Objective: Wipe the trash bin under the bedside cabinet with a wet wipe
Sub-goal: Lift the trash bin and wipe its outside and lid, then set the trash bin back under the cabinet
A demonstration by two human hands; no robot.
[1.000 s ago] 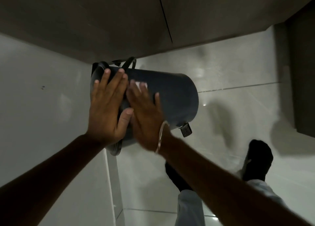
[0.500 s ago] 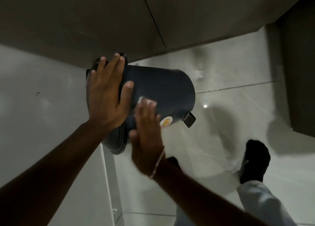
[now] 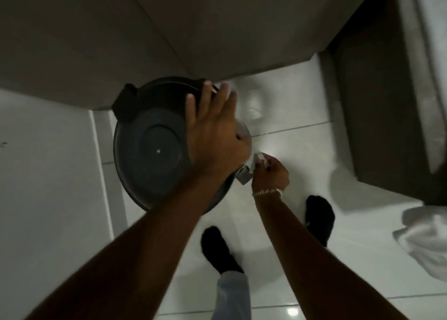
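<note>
The dark round trash bin (image 3: pixel 150 150) stands upright on the white tiled floor, seen from above with its lid facing me. My left hand (image 3: pixel 212 136) lies flat over the lid's right side, fingers spread toward the cabinet. My right hand (image 3: pixel 269 174) is low beside the bin's right side, near the pedal (image 3: pixel 243 178), fingers closed on a small white wet wipe (image 3: pixel 258 159). The bin's side wall is hidden from this angle.
The grey bedside cabinet (image 3: pixel 145 29) overhangs the bin at the top. A white wall (image 3: pixel 43 174) stands to the left. A dark bed frame (image 3: pixel 377 102) is at right, with white cloth (image 3: pixel 425 237) on the floor. My feet in black socks (image 3: pixel 220 249) stand below the bin.
The bin was tilted on its side with both hands on its wall; now it stands upright. My left hand moved onto the lid, and my right hand dropped to the pedal side with the wipe.
</note>
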